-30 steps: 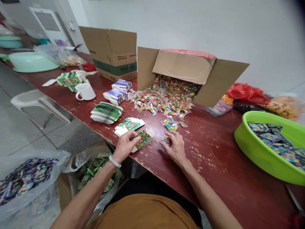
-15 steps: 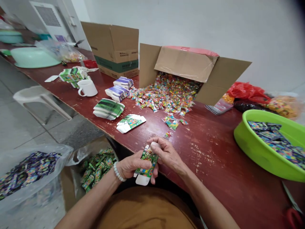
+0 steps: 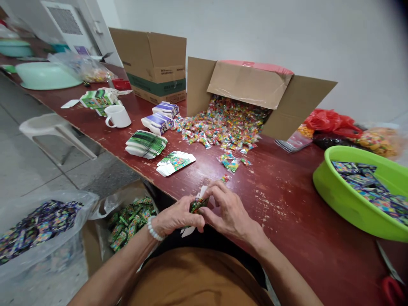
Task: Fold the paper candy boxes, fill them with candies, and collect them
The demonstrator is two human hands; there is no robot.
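Between my hands, at the table's near edge, is a small green printed candy box point(image 3: 198, 205) with white flaps sticking out at both ends. My left hand point(image 3: 180, 216), with a pale bead bracelet at the wrist, is closed around its lower part. The fingers of my right hand point(image 3: 225, 208) are bent over the upper end and grip it from the right. Just beyond lie a few wrapped candies point(image 3: 226, 178). A flattened green-and-white box point(image 3: 176, 163) lies further left, in front of a fanned stack of flat green cartons point(image 3: 146, 143).
An open cardboard box point(image 3: 248, 85) on its side spills wrapped candies across the red table point(image 3: 287, 187). On the right stand a green basin point(image 3: 353, 208) of packets and scissors point(image 3: 390, 272). A white mug point(image 3: 117, 116) sits left; a bag of packets point(image 3: 41, 225) and a carton of green packets point(image 3: 132, 221) are below.
The green box has been turned so less of its printed front shows. My right hand has shifted down over it, fingers bent at its upper end.
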